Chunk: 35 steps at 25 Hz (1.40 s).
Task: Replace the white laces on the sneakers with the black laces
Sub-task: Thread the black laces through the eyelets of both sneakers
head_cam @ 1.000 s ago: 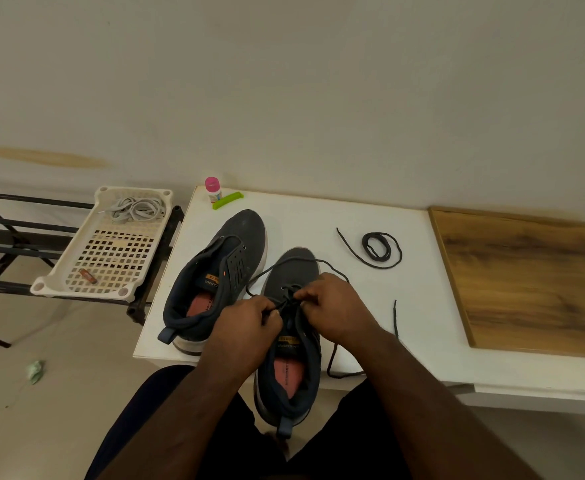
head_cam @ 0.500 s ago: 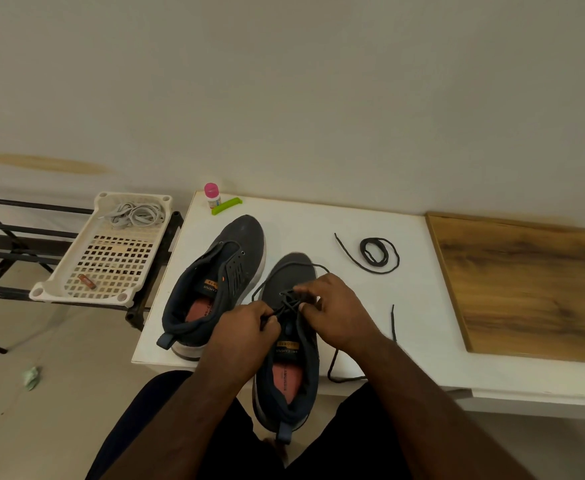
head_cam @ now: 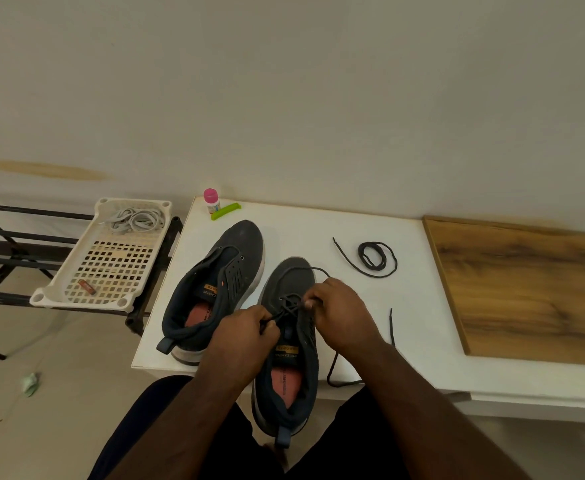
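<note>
Two dark grey sneakers stand on the white table. The left sneaker has no lace. The right sneaker hangs over the table's front edge and carries a black lace through its front eyelets. My left hand pinches one strand of that lace at the shoe's left side. My right hand pinches the other strand at the right eyelets. A loose end trails off to the right of my wrist. A second black lace lies coiled on the table. The white laces lie in a plastic tray.
The white perforated tray rests on a black metal rack left of the table. A small pink-capped bottle and a green clip stand at the table's back edge. A wooden board covers the right side.
Both hands have shifted slightly along the right sneaker's eyelets; my left hand has drawn its strand toward the shoe's left side. The camera tilted, so the scene sits lower in view.
</note>
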Tool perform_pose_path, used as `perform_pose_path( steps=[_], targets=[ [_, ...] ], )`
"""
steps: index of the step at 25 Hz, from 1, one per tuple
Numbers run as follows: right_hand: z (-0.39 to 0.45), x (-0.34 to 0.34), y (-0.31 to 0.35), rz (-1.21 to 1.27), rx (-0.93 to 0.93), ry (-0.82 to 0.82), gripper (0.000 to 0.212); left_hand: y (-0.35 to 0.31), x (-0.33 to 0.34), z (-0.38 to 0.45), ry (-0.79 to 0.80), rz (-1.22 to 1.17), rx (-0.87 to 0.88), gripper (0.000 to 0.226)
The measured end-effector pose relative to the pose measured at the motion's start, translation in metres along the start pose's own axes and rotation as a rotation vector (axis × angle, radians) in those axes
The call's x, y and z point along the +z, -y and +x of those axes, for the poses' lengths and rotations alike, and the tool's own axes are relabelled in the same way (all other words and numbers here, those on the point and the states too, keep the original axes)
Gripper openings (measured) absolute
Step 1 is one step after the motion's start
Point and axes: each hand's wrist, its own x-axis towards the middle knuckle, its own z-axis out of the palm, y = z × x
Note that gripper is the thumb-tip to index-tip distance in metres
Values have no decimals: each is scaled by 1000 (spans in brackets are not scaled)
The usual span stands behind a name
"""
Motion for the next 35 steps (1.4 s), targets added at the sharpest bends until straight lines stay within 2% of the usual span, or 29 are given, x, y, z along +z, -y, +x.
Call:
perform_pose_path(
  steps=[2, 3, 5, 7, 9, 11, 12, 15, 17, 22, 24, 27, 28, 30, 32, 35],
  targets=[
    [1, -3, -9, 120, 229, -176, 17, 1, 1, 0, -9, -1, -4, 17],
    [-2, -5, -11, 187, 228, -182, 20, 1, 1, 0, -9, -4, -4, 17],
    [-6, -5, -5, 221, 22, -36, 31, 1, 1, 0, -5, -11, 8, 16],
    [-5, -4, 3, 77, -160, 80, 27, 1, 2, 0, 2, -7, 14, 16],
    [-2, -5, -4, -115, -110, 50, 20, 1, 1, 1, 3, 2, 4, 16],
    [0, -12, -16, -128, 35, -68, 22, 4, 1, 1, -9, -9, -13, 16],
    [2, -15, -19, -77, 40, -90, 22, 4, 1, 1, -14, -13, -14, 16],
    [5, -9, -6, -7, -159, 81, 20, 1, 2, 1, -4, 5, 2, 15],
    [8, -3, 3, -109, -196, 170, 21, 0, 4, 1, 0, 9, 5, 16],
    [-3, -4, -3, -284, -263, 21, 22, 2, 3, 2, 2, 1, -2, 16],
    [-6, -9, -15, -305, -158, -27, 25, 1, 3, 2, -1, 6, -7, 16],
    [-2, -14, -37, -185, 137, -150, 27, 2, 3, 2, 6, 3, -18, 16],
    [-1, -12, -38, -137, 114, -144, 28, 2, 4, 2, 12, -1, -18, 16],
    [0, -8, -24, -93, -123, -21, 34, 1, 4, 2, 18, -2, -14, 15],
    [-2, -4, -6, -155, -290, 94, 31, 0, 4, 2, 19, 1, -9, 15],
    [1, -3, -4, -336, -281, 26, 20, -1, 3, 1, 16, 0, -7, 15]
  ],
)
